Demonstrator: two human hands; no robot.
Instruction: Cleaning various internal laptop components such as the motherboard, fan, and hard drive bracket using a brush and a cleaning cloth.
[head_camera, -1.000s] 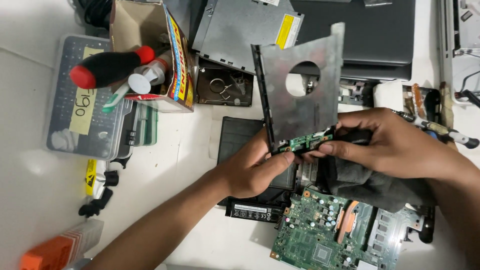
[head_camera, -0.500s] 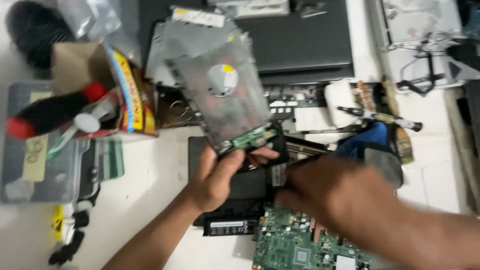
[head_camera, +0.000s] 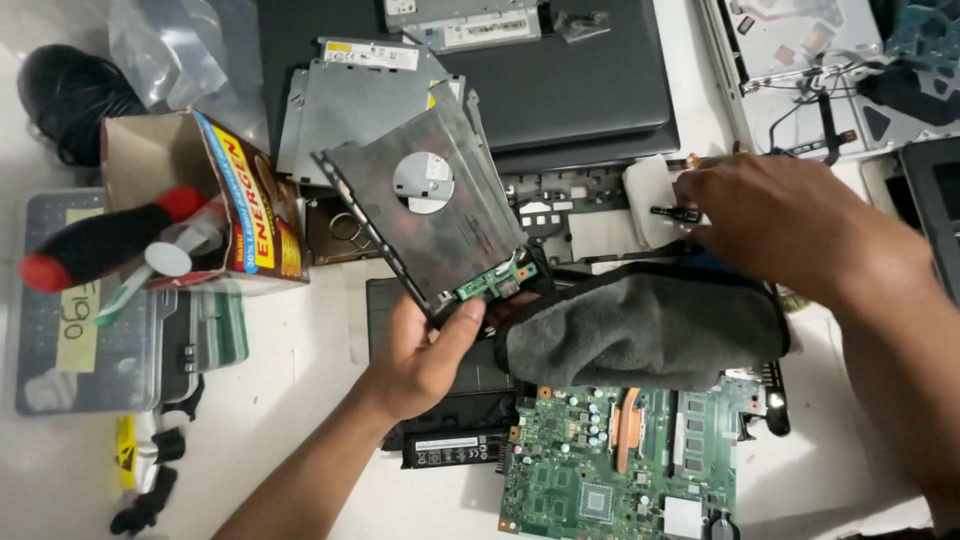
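My left hand (head_camera: 432, 350) grips a flat grey metal drive (head_camera: 425, 205) by its lower corner, where a small green circuit strip (head_camera: 492, 281) shows. The drive is held tilted above the table. My right hand (head_camera: 775, 215) is off the drive and reaches toward a small black tool tip (head_camera: 676, 213) lying on a white pad (head_camera: 645, 195); whether the fingers touch it is not clear. A grey cloth (head_camera: 645, 325) lies under my right wrist.
A green motherboard (head_camera: 620, 465) lies near the front. A closed dark laptop (head_camera: 560, 80) and a second metal drive (head_camera: 350, 100) sit behind. At left are a cardboard box (head_camera: 235, 200) with a red-and-black screwdriver (head_camera: 100, 245) and a grey parts case (head_camera: 85, 320).
My right hand has let go of the drive and moved right, over the cloth. My left hand keeps the drive and has tilted it leftward.
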